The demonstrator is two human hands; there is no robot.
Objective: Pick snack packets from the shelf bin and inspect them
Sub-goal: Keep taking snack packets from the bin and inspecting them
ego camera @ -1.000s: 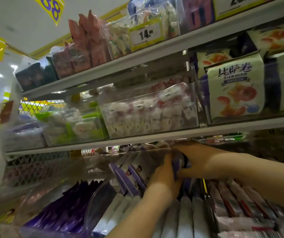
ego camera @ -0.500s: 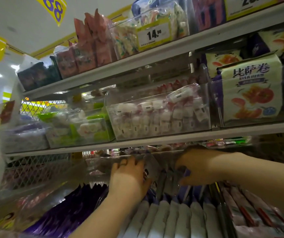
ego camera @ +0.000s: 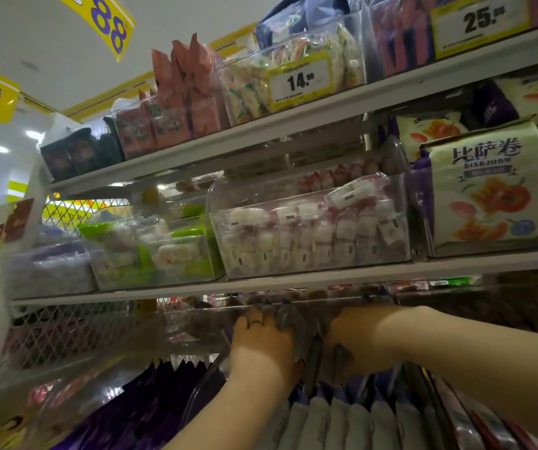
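Now, both hands work in the clear plastic shelf bin (ego camera: 196,323) among upright grey-white foil snack packets (ego camera: 336,417). The left hand (ego camera: 261,339) curls over packet tops; the right hand (ego camera: 362,336) hides its grip, cannot tell. Best: separate one packet, lift straight, spare neighbours.

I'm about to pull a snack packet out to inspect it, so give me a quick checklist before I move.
1. Hands in the bin: ok, left hand and right hand both reach into the clear bin.
2. Left grip: ok, its fingers curl over the packets.
3. Right grip: cannot tell, its fingers are hidden.
4. One packet singled out: cannot tell, too blurred.
5. Headroom: not ok, the shelf edge sits close above both hands; probably draw towards you rather than up.
6. Front row of packets: ok, standing upright.
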